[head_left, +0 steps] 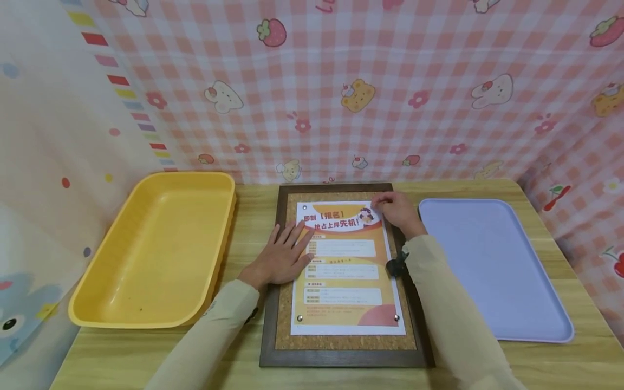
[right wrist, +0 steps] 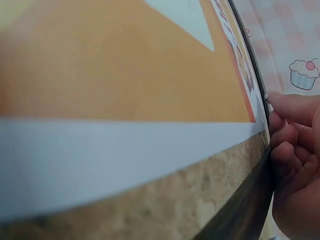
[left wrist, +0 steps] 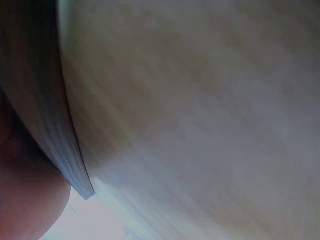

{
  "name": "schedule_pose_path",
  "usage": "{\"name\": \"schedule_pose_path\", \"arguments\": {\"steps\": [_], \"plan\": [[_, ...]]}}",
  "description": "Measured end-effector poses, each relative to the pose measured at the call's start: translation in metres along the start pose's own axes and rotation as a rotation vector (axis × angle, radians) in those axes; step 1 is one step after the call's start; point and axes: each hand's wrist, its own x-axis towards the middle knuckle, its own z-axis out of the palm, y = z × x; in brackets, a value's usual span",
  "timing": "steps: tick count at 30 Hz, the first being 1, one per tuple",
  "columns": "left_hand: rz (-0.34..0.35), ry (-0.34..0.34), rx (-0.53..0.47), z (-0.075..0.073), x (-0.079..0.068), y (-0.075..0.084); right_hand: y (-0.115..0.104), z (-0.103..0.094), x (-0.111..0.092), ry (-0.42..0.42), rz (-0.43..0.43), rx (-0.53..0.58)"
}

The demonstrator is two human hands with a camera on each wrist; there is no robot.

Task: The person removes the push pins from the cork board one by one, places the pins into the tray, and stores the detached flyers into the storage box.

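A printed poster point(head_left: 341, 284) lies on a cork board point(head_left: 361, 342) with a dark brown frame point(head_left: 346, 358). Silver thumbtacks show at its top left corner, its bottom left corner and its bottom right corner. My left hand point(head_left: 283, 257) rests with spread fingers on the poster's left side. At the top right corner my right hand point(head_left: 397, 211) has its fingers curled and pinches a small thumbtack point(right wrist: 268, 100), mostly hidden by the fingertips. In the left wrist view, part of the left hand point(left wrist: 30, 195) shows beside the frame.
A yellow basin point(head_left: 151, 252) stands left of the board on the wooden table point(head_left: 248, 208). To the right lies a pale purple tray point(head_left: 492, 265). Behind them hangs a pink checked cloth point(head_left: 317, 70) with cartoon prints.
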Motion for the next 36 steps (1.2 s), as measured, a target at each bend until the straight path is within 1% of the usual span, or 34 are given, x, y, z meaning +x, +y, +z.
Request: {"name": "schedule_pose_path", "arguments": {"steps": [3,4,9,13,15,24,28,36], "plan": [[0.003,0.007,-0.007,0.0,0.0,0.0,0.003,-0.001,0.0,0.011,0.028,0.067],[0.001,0.008,-0.007,0.0,0.0,0.0,0.004,-0.001,0.001,0.016,0.025,0.076],[0.001,0.003,-0.027,0.004,0.001,0.001,0.008,0.0,0.0,0.05,0.03,0.087],[-0.002,-0.005,-0.013,0.007,0.001,0.003,0.011,0.0,-0.001,0.068,0.041,0.09],[-0.003,-0.008,0.001,0.008,0.0,0.004,0.011,0.0,-0.003,0.061,0.036,0.086],[0.003,-0.002,0.0,0.004,0.0,0.005,0.004,-0.002,-0.008,0.042,0.043,0.09],[-0.004,0.005,-0.003,0.003,0.001,0.003,-0.001,-0.002,-0.009,0.044,0.016,0.08],[-0.007,0.023,-0.03,0.01,0.004,-0.006,-0.009,-0.002,-0.014,0.046,0.025,0.08]]}}
